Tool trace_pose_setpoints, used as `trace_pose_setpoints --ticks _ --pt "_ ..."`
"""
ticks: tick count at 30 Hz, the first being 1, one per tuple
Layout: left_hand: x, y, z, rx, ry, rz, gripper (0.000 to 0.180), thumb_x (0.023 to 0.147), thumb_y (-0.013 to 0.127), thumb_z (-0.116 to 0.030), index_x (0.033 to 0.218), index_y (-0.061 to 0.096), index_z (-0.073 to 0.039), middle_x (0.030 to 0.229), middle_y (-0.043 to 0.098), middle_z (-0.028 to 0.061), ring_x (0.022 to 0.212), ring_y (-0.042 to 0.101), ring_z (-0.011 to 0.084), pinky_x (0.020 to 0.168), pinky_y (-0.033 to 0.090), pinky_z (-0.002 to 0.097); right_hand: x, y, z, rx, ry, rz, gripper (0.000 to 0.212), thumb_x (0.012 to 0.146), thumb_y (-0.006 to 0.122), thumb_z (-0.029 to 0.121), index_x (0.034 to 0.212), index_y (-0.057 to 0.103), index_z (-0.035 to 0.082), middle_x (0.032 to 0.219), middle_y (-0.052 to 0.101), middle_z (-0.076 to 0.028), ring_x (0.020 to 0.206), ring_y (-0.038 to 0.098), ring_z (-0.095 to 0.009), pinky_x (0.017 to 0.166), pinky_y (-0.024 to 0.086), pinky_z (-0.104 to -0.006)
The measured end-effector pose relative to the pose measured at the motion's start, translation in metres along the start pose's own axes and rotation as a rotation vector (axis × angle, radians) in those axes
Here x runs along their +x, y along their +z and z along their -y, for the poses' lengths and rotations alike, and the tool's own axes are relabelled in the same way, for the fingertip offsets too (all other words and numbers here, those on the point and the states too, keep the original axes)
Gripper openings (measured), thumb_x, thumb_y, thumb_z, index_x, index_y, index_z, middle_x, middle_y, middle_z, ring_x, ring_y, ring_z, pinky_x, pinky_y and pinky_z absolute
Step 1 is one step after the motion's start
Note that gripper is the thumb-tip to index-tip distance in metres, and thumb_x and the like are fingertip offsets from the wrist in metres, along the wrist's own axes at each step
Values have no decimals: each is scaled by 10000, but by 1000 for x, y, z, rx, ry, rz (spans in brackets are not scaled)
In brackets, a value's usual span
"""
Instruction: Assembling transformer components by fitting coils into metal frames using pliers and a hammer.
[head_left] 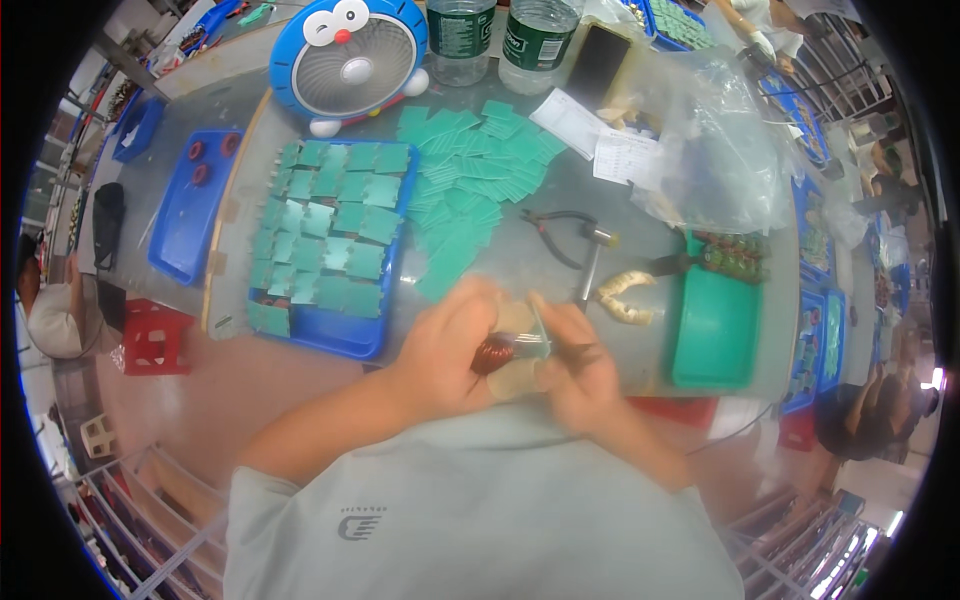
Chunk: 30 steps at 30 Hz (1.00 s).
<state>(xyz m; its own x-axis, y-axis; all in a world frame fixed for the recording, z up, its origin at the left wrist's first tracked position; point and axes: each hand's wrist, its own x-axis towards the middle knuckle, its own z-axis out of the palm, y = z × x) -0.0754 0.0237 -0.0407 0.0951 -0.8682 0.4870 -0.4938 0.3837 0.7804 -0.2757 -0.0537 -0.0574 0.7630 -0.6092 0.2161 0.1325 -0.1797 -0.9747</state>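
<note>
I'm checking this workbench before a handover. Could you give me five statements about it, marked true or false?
1. The left hand holds a copper-coloured coil. True.
2. The right hand holds a bottle. False: it holds a thin greenish piece; the two bottles stand on the bench.
3. The blue fan stands right of the bottles. False: it stands left of them.
4. The loose green plates lie right of the filled blue tray. True.
5. The far-left blue tray holds green plates. False: it holds reddish rings.
</note>
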Motion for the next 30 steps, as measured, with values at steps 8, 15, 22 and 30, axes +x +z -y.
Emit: trace_pose_setpoints --ticks 8,15,22,30 --pt "3 -4 8 50 191 10 579 722 955 -486 1037 667 -95 996 612 116 849 644 277 710 524 372 3 0 3 -18 -60 36 577 1045 626 167 1545 447 -58 1271 554 -140 1079 574 -216 930 483 -337" --pt "-8 -1 0 -246 -68 33 615 862 881 -404 1194 504 -49 1094 563 98 906 582 172 792 497 333 3 0 11 -222 -133 7 609 1011 676 164 1537 464 -58 1278 558 -163 1003 589 -213 845 499 -317" --pt "-12 -11 -6 -452 -249 167 613 880 877 -341 1219 449 -62 1152 500 69 968 518 130 841 472 310 7 1 13 -199 -112 27 611 983 691 134 1533 484 -31 1279 570 -164 972 599 -218 819 506 -316" --pt "-3 -20 -27 -617 -444 163 474 936 826 -239 1250 527 -49 1169 596 56 1002 573 124 874 502 312 2 2 15 -177 -11 41 631 946 706 88 1533 495 -3 1277 576 -164 977 613 -242 848 524 -340"
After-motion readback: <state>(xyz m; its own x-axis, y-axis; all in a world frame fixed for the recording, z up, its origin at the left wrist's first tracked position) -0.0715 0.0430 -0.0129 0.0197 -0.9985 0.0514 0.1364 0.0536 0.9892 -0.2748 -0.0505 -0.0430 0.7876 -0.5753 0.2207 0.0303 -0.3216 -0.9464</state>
